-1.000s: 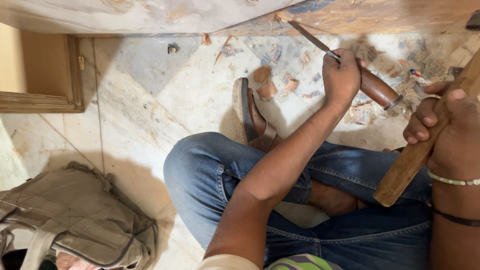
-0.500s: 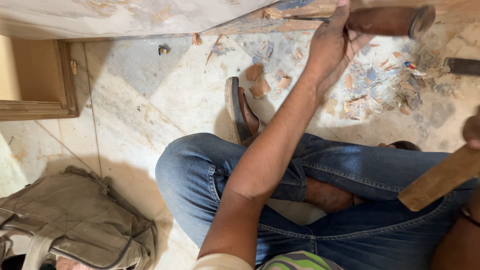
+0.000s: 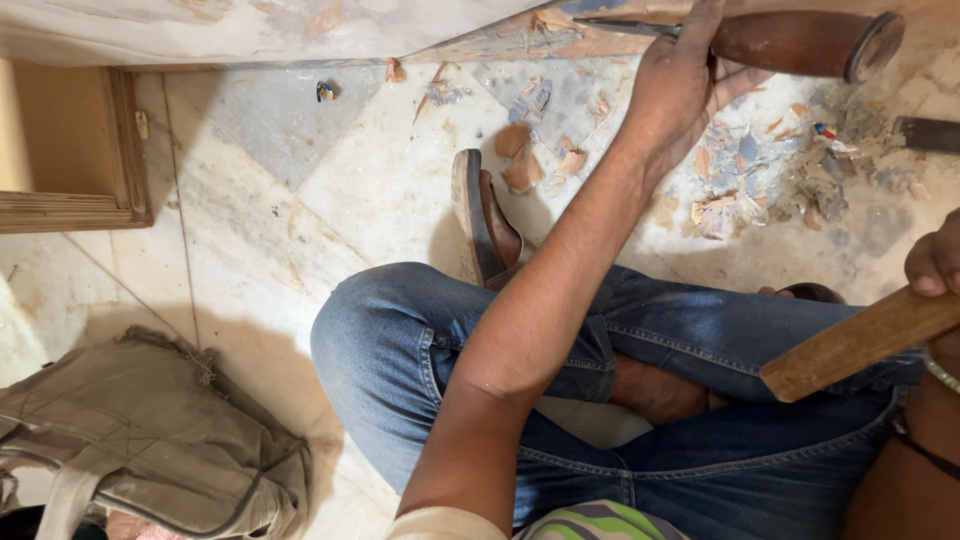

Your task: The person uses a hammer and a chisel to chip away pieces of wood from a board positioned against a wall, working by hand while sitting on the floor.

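A chisel with a dark reddish-brown wooden handle is gripped by the left hand, the fingers being wrapped around the handle near the point where the metal blade begins. The blade is laid against the edge of a wooden board that runs along the top of the view, and the handle's ringed end is pointed to the right. A plain wooden handle is clasped in the closed right hand at the right edge of the view (its head is cut off by the frame, so the kind of tool cannot be told); the free end of the handle is held over the lap. A bracelet is worn on the right wrist.

The person is seated cross-legged on a marble floor in blue jeans, with a sandal tipped on its edge just beside the raised knee. Wood chips and paint flakes are scattered on the floor below the left hand. A second dark tool is seen lying at the right edge. A worn canvas bag is slumped at the lower left, well apart from the hands, and a wooden frame is seen at the left.
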